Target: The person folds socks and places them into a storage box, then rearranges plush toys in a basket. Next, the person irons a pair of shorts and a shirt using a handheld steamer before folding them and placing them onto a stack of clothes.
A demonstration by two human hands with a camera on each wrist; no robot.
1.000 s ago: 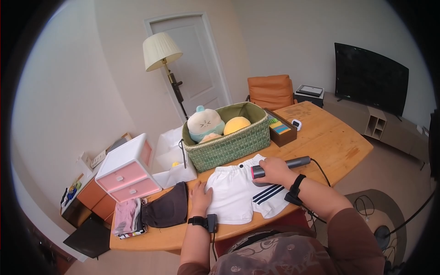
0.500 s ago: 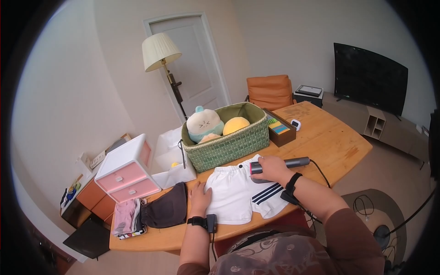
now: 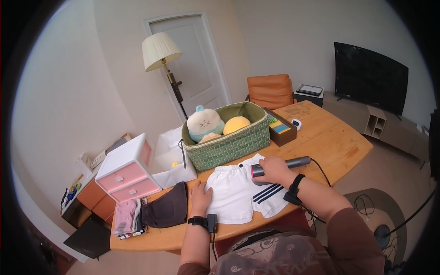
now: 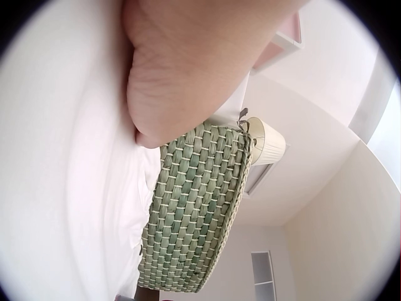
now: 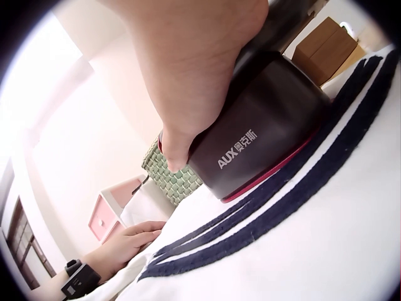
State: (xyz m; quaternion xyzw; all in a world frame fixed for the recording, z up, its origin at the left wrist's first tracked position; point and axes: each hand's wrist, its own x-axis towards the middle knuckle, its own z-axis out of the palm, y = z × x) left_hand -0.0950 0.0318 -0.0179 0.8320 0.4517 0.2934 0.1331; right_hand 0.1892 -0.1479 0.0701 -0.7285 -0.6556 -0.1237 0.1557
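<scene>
White shorts [image 3: 229, 197] with dark blue stripes and a gathered waistband lie spread on the wooden table. My right hand [image 3: 276, 170] grips a grey handheld garment steamer [image 3: 299, 162], its head down on the striped side of the shorts. In the right wrist view the steamer head [image 5: 260, 135], with white lettering and a pink edge, sits right at the dark stripes. My left hand [image 3: 200, 198] rests on the other edge of the shorts, fingers extended. From the left wrist, that hand [image 4: 182, 69] covers part of the white cloth.
Behind the shorts stands a green woven basket [image 3: 229, 153] holding plush toys. Left of it are a white box [image 3: 181, 176] and a pink-and-white drawer unit [image 3: 123, 172]. A dark garment [image 3: 167, 208] and folded clothes [image 3: 127, 217] lie at left. The steamer's cord [image 3: 323, 172] trails off right.
The steamer and my right hand have shifted only slightly over the same part of the shorts. My left hand has stayed where it was.
</scene>
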